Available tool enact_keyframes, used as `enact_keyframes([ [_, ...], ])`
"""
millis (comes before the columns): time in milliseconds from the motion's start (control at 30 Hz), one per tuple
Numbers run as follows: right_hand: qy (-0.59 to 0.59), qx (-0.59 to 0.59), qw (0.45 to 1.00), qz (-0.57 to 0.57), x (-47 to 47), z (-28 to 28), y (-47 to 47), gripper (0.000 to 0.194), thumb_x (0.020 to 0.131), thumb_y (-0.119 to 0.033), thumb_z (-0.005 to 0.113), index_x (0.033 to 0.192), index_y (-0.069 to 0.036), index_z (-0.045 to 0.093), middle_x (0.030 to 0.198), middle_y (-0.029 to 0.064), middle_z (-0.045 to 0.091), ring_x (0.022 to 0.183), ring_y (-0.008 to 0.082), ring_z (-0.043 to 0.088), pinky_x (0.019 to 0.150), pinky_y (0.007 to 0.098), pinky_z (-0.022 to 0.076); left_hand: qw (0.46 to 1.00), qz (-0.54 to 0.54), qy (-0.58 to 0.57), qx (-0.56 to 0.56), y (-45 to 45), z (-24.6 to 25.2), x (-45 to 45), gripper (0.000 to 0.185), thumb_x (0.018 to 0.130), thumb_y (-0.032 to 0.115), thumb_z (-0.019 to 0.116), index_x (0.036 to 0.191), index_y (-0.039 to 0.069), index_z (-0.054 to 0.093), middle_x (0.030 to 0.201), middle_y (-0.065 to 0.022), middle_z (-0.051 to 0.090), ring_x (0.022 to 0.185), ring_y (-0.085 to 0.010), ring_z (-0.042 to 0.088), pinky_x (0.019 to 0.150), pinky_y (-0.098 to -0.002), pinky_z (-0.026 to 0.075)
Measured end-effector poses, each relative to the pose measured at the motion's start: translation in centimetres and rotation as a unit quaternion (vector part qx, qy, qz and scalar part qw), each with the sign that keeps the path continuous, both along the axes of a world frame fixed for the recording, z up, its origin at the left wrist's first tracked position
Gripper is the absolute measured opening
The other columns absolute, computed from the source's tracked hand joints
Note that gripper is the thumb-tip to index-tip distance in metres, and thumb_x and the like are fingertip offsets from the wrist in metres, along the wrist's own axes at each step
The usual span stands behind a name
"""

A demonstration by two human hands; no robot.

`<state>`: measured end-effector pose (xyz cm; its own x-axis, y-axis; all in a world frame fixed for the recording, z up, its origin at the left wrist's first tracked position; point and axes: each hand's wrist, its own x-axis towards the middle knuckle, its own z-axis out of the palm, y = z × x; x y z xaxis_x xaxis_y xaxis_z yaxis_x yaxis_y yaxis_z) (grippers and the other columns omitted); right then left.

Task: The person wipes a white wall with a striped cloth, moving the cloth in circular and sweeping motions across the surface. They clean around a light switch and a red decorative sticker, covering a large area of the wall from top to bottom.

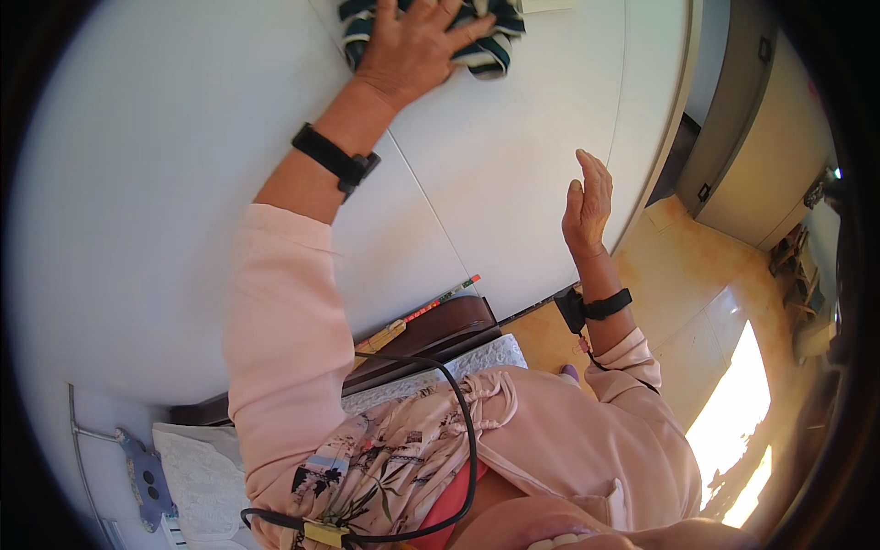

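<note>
My left hand (412, 51) presses flat on a bunched cloth (489, 58) with dark green and white stripes, against a large white panelled surface (495, 158). Its fingers are spread over the cloth, whose top runs out of the picture. My right hand (588, 206) is raised before the same surface, holding nothing, thumb apart from the fingers. I cannot tell whether it touches the panel. Each wrist wears a black strap with a small device.
Below the panel is a dark wooden headboard (440, 323), with a long thin printed strip (440, 300) by it. A black cable (467, 426) loops over my chest. To the right are a tiled floor (680, 275) with bright sunlight and a cabinet (763, 151). A metal rail (75, 440) stands at the lower left.
</note>
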<state>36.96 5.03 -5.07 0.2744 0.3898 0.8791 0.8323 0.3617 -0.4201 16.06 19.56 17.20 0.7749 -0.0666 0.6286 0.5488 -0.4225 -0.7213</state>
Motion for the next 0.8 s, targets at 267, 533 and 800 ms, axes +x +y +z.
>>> enact_keyframes([
  [267, 0.021, 0.020, 1.000, 0.007, -1.1, 0.3, 0.3, 0.036, 0.091, -0.006, 0.050, 0.126, -0.003, 0.057, 0.125, 0.0150, 0.060, 0.119, 0.0350, 0.052, 0.102, 0.0440, 0.0395, 0.979, 0.130, -0.124, 0.099, -1.8, 10.3, -1.4, 0.060, 0.074, 0.037, 0.077, 0.131, 0.032, 0.060, 0.147, -0.0145, 0.042, 0.131, -0.0341, 0.038, 0.106, -0.0623, 0.024],
  [533, 0.057, -0.017, 0.998, 0.013, -3.0, -1.3, 0.6, 0.036, 0.088, -0.004, 0.052, 0.124, -0.006, 0.059, 0.123, 0.0136, 0.059, 0.118, 0.0329, 0.052, 0.102, 0.0424, 0.0387, 0.990, 0.105, -0.091, 0.027, -2.9, 4.7, 2.2, 0.067, 0.068, 0.036, 0.080, 0.131, 0.030, 0.059, 0.147, -0.0161, 0.040, 0.134, -0.0348, 0.034, 0.104, -0.0619, 0.025],
  [800, 0.031, -0.093, 0.993, -0.064, 2.2, -3.9, -4.2, 0.033, 0.091, -0.008, 0.051, 0.123, -0.006, 0.059, 0.121, 0.0148, 0.061, 0.116, 0.0346, 0.054, 0.101, 0.0443, 0.0390, 0.996, 0.086, 0.018, 0.023, -1.2, -12.3, 4.2, 0.060, 0.081, 0.012, 0.058, 0.136, 0.036, 0.054, 0.148, -0.0118, 0.043, 0.129, -0.0316, 0.040, 0.100, -0.0634, 0.026],
])
